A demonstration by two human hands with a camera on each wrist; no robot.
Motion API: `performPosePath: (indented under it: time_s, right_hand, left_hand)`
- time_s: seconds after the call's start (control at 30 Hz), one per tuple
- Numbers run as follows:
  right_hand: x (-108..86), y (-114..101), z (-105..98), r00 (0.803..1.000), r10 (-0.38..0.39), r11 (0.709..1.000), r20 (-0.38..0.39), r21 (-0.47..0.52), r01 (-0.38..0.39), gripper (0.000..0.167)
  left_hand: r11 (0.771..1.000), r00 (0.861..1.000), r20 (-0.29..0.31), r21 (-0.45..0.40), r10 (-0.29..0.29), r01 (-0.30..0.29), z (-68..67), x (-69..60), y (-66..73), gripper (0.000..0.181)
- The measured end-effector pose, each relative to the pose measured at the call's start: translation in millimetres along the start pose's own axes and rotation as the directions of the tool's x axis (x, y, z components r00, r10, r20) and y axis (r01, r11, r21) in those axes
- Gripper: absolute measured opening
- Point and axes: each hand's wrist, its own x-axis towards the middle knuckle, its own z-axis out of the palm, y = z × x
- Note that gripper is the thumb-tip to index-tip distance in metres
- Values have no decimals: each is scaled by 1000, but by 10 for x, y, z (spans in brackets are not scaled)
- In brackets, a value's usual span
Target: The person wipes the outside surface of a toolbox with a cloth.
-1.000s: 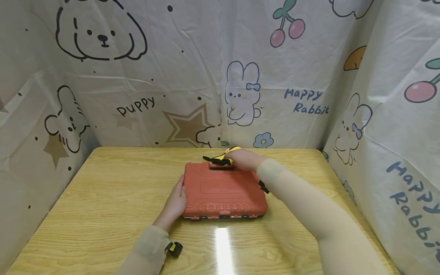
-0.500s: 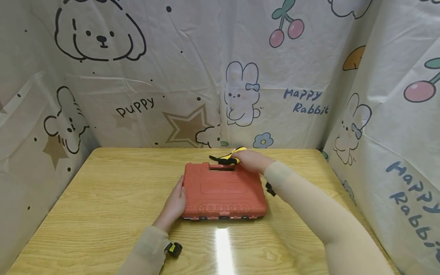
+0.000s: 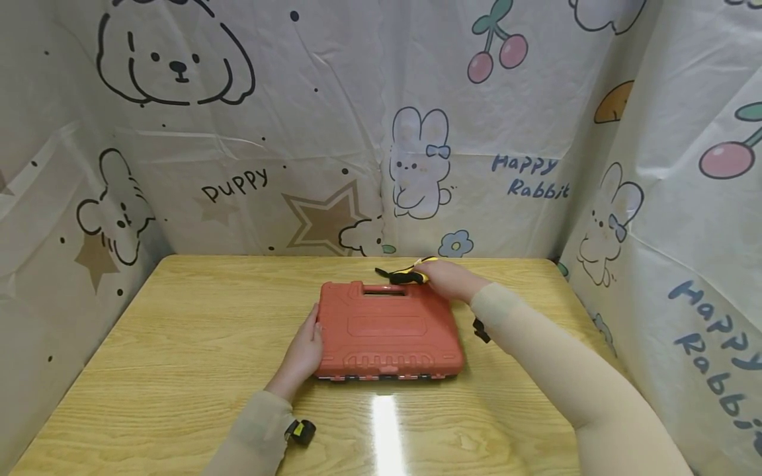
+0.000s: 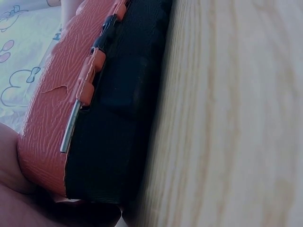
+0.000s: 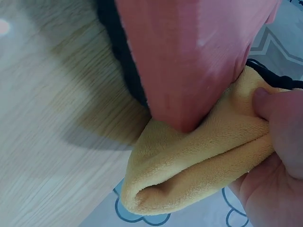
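Observation:
A red plastic carrying case (image 3: 387, 325) with a black lower half (image 4: 118, 109) lies flat on the table, its handle toward the back. My left hand (image 3: 305, 349) grips the case's left side, thumb at the lid's edge and fingers around the corner in the left wrist view. At the far right part of the case, my right hand (image 3: 454, 279) holds a folded yellow fleecy cloth (image 5: 199, 156) with black parts. In the right wrist view the cloth lies against a corner of the case, pinched between thumb and fingers. Some fingers of both hands are hidden.
The wooden table (image 3: 196, 330) extends around the case on all sides. Behind it and to both sides hangs a printed white curtain (image 3: 357, 99). A black strap piece (image 3: 302, 432) sits at the left wrist, another black piece (image 3: 481, 330) at the right.
My right hand has moved with the cloth to the right along the case's back edge, away from the handle. The left hand and the case have stayed in place.

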Motion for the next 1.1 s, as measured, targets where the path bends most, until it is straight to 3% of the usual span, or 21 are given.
performPosePath:
  time_s: [0.87,1.1]
  right_hand:
    - [-354,225,54,998,39,997,-45,72,-36,38]
    - [-422,270,82,996,86,992,-35,95,-82,42]
  left_hand:
    - [1000,1000,1,14,-5,5,-6,5,-7,54]
    - [1000,1000,-2,14,-2,3,-2,-1,3,54]
